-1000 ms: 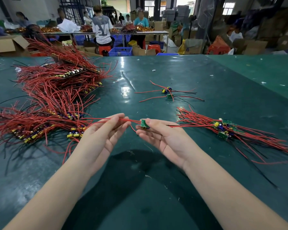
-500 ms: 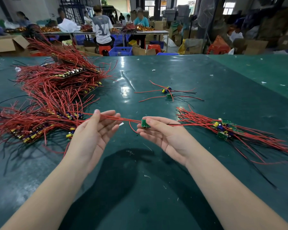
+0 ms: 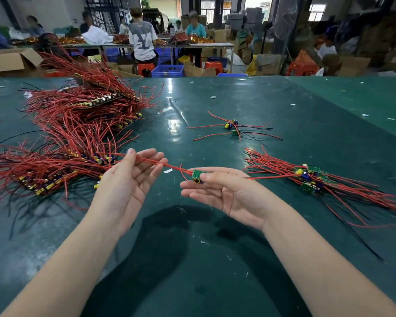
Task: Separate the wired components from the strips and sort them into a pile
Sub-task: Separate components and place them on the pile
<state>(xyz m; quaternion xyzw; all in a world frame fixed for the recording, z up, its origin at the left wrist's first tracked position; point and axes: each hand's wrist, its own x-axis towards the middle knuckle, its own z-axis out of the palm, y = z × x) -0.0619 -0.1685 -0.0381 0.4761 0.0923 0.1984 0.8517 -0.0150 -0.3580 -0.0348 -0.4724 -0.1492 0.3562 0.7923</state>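
A small green board with red wires is pinched in the right hand — thumb on top, fingers curled beneath it, palm turned up above the green worktop. One red wire is stretched leftward from the board and is laid across the fingers of the left hand. The grip there is loose: the fingers are held nearly straight, the thumb is raised, and the wire is touched rather than clamped. Another red wire is seen running rightward from the board toward the sorted pile, which is spread on the worktop just right of the right hand, with green boards, yellow and blue parts at its middle and red and black wires fanned outward.

To the left, a large heap of strips is piled up — long rows of yellow-capped parts bristling with red wires, some strips propped at a slant near the far edge. Farther back, near the middle of the worktop, a few loose pieces with red and black wires are lying apart from both piles. A small white scrap is seen on the worktop between the hands. Beyond the worktop, other people are seated at another table, among cardboard boxes and a blue crate.
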